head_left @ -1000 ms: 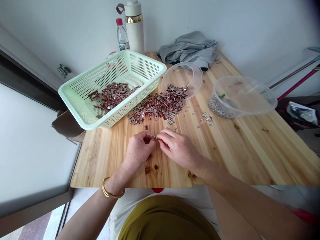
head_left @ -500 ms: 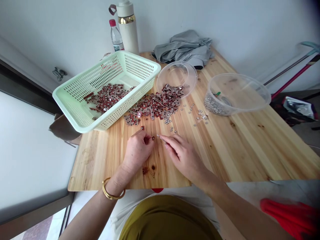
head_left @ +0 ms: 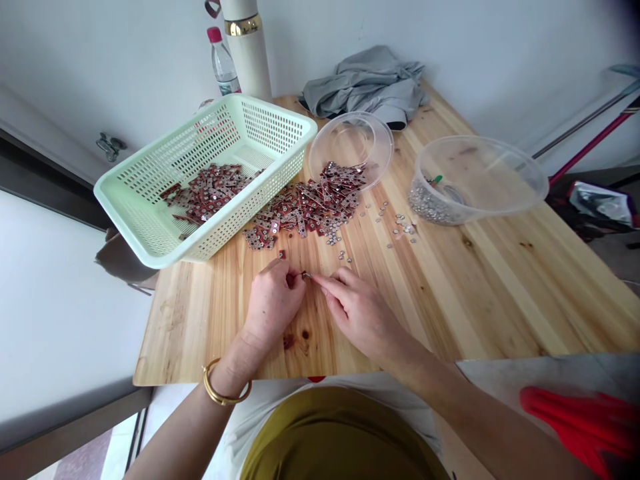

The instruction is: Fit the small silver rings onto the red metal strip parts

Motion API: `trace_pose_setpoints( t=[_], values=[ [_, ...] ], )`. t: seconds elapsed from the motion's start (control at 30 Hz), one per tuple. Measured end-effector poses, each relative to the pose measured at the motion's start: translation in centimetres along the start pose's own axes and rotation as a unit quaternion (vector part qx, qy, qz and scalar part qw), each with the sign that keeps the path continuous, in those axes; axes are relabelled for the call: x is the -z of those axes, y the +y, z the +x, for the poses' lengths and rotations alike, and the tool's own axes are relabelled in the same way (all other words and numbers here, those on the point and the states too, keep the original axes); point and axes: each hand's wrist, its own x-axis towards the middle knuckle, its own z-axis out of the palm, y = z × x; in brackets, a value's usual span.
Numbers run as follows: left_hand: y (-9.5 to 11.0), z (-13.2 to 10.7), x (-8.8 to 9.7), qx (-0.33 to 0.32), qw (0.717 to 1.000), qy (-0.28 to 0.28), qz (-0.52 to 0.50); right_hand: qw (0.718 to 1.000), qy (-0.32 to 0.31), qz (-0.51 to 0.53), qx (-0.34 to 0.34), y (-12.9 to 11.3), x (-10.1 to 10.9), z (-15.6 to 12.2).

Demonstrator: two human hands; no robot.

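Note:
My left hand [head_left: 276,297], a gold bangle on its wrist, is closed in a pinch on a small dark piece [head_left: 304,274], mostly hidden by the fingers. My right hand [head_left: 357,310] is closed around a thin metal piece [head_left: 311,276] whose tip meets the dark piece. Its full shape is covered by my fingers. Just beyond my hands lies a loose red-brown piece [head_left: 283,254]. Farther back spreads a pile of red-brown strips [head_left: 305,210] dotted with round metal spots. Small silver discs [head_left: 345,256] are scattered on the wood to its right.
A pale green basket [head_left: 200,250] holds more strips at the left. Behind the pile is a clear round lid [head_left: 383,150]. On the right stands a clear tub [head_left: 480,212] with silver bits inside. A grey cloth [head_left: 365,83], bottle [head_left: 223,63] and flask [head_left: 250,60] are at the back.
My right hand has moved slightly left, bringing the metal tip against the piece in my left hand. My left hand stays almost in place. The view has shifted a little.

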Motion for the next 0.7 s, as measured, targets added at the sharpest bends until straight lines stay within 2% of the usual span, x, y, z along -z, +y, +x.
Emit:
trace_pose_setpoints(
  t=[0.5, 0.7],
  values=[
    [-0.05, 0.08, -0.03, 0.006, 1.0, -0.008, 0.0, 0.998, -0.047, -0.042, -0.008, -0.4, 0.26, 0.28],
    [0.0, 0.11, 0.12, 0.006, 1.0, -0.004, 0.008, 0.991, -0.073, -0.116, -0.001, -0.97, 0.12, 0.27]
  ],
)
